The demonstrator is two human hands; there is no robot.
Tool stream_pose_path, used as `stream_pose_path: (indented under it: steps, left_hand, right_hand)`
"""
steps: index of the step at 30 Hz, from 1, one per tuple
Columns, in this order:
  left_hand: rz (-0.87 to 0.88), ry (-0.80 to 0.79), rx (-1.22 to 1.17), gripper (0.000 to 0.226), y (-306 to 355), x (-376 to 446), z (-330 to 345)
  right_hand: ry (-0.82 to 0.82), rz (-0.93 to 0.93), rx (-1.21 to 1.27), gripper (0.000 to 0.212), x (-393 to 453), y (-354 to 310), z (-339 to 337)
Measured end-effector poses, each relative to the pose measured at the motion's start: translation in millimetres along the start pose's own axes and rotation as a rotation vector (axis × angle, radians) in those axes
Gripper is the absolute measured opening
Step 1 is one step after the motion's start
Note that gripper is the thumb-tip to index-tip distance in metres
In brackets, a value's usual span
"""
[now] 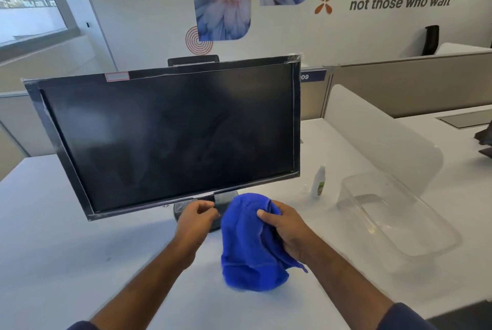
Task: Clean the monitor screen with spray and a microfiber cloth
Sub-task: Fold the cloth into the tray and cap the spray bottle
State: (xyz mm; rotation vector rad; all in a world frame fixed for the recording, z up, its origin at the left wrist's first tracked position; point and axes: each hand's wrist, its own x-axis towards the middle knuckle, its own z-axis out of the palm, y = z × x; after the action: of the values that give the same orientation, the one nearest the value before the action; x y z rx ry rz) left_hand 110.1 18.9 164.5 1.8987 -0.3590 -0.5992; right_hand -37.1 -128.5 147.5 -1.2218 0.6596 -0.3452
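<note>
Head view. Monitor (165,138) standing on a white bench (53,249), its dark screen switched off and tilted so that the left side sits lower; clear film wraps the frame, and its round base (183,209) rests on the bench behind the hands. Right hand (286,231) grips a bunched blue cloth (250,247), thumb pressed across the top folds, the loose end hanging down to the bench. Left hand (197,219) just left of the cloth, fingers curled loosely in front of the base; whether it pinches an edge of the cloth cannot be told. Small spray bottle (318,181) upright on the bench right of the monitor, apart from both hands. Clear plastic tub (394,223) lies further right, beside the bottle.
</note>
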Motion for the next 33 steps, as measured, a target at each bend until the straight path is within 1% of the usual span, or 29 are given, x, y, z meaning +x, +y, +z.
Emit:
stream_pose_path:
  steps: [1, 2, 4, 5, 6, 7, 9, 11, 12, 14, 16, 20, 23, 25, 27, 29, 31, 33]
  left_hand:
    - [0.026, -0.043, -0.017, 0.012, 5.1, -5.2, 7.4]
    - [0.045, -0.122, -0.037, 0.018, 10.6, -10.2, 14.8]
    - [0.035, -0.268, -0.056, 0.033, 22.9, -19.4, 28.3]
    - [0.030, -0.293, -0.059, 0.041, 27.7, -22.1, 33.6]
    - [0.036, -0.283, -0.049, 0.046, 31.1, -23.1, 37.6]
    - [0.049, -0.244, -0.032, 0.046, 33.4, -23.2, 40.4]
    - [0.086, -0.163, 0.004, 0.032, 34.3, -22.0, 43.4]
    - [0.107, -0.131, 0.055, 0.008, 33.9, -20.1, 43.1]
    - [0.106, -0.125, 0.076, 0.007, 34.1, -19.7, 41.6]
    - [0.088, -0.115, 0.077, 0.022, 35.6, -16.5, 37.0]
    - [0.078, -0.099, 0.075, 0.029, 39.7, -14.5, 29.4]
    - [0.128, -0.045, 0.080, 0.033, 47.8, -10.5, 15.8]
    - [0.156, -0.020, 0.066, 0.032, 53.9, -11.4, 14.2]
    - [0.172, -0.014, 0.037, 0.032, 58.3, -13.5, 17.7]
    - [0.180, -0.033, -0.008, 0.030, 63.9, -17.1, 24.7]
    - [0.186, -0.084, -0.063, 0.026, 69.5, -21.6, 34.4]
    - [0.201, -0.148, -0.128, 0.023, 76.0, -26.8, 44.6]
    - [0.202, -0.200, -0.183, 0.020, 83.1, -30.7, 51.7]
  right_hand:
    - [-0.007, -0.014, -0.055, 0.018, -1.7, -1.6, 0.6]
    - [-0.020, -0.027, -0.115, 0.019, -3.6, -3.2, 1.5]
    - [-0.068, -0.056, -0.260, 0.021, -8.4, -7.7, 3.6]
    - [-0.101, -0.072, -0.327, 0.022, -10.8, -10.6, 4.3]
    - [-0.132, -0.082, -0.378, 0.024, -13.0, -13.3, 4.4]
    - [-0.159, -0.085, -0.407, 0.026, -14.0, -15.8, 3.7]
    - [-0.197, -0.075, -0.412, 0.027, -15.0, -19.2, 0.3]
    - [-0.218, -0.061, -0.388, 0.029, -15.8, -21.6, -4.8]
    - [-0.212, -0.060, -0.379, 0.030, -15.6, -22.2, -7.7]
    - [-0.140, -0.062, -0.369, 0.030, -13.9, -24.4, -14.0]
    - [0.000, -0.071, -0.333, 0.031, -9.3, -29.1, -21.6]
    - [0.317, -0.131, -0.337, 0.028, 4.4, -47.3, -40.0]
    - [0.452, -0.230, -0.363, 0.026, 9.9, -63.4, -47.3]
    - [0.491, -0.291, -0.375, 0.024, 9.5, -71.2, -45.1]
    - [0.474, -0.341, -0.393, 0.021, 8.1, -75.4, -37.4]
    - [0.407, -0.366, -0.445, 0.019, 5.5, -76.4, -25.1]
    - [0.267, -0.369, -0.469, 0.023, 1.2, -76.3, -12.1]
    - [0.080, -0.358, -0.438, 0.023, -3.7, -77.2, -2.3]
